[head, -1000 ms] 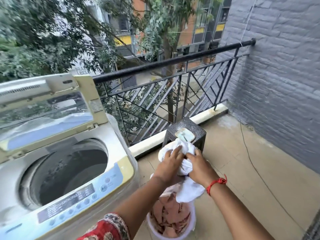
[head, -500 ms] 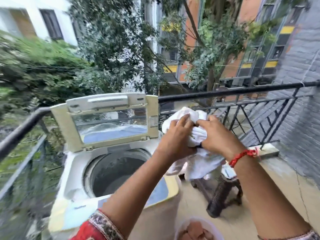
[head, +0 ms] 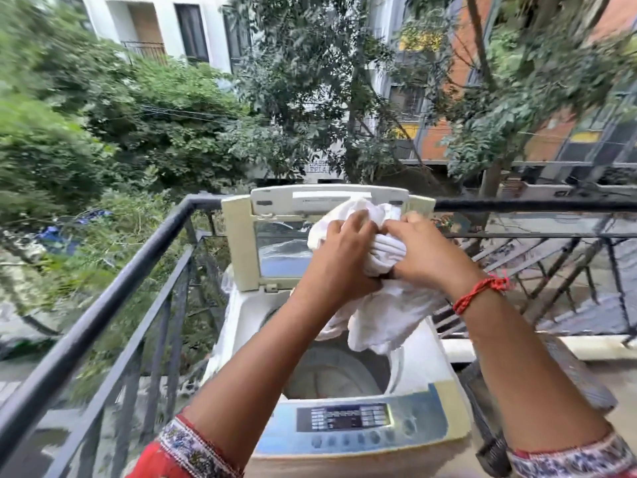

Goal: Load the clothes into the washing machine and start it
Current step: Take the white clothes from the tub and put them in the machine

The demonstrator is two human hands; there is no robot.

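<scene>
A top-loading washing machine (head: 424,367) stands straight ahead with its lid (head: 241,250) raised upright. Its drum opening (head: 331,370) shows dark and round below my arms. A bunched white cloth (head: 386,315) hangs above the drum. My left hand (head: 339,260) and my right hand (head: 425,251) both grip its upper part, side by side. A loose end of the cloth dangles toward the opening. The control panel (head: 344,417) with a display and several buttons faces me at the front.
A black metal balcony railing (head: 113,291) runs along the left and behind the machine. A dark wicker stool (head: 568,370) sits just right of the machine. Trees and buildings lie beyond the rail.
Both hands lifted the white cloth out of the bucket on the floor and carried it left, over the open drum. The view turned to face the machine; the bucket has left the frame.
</scene>
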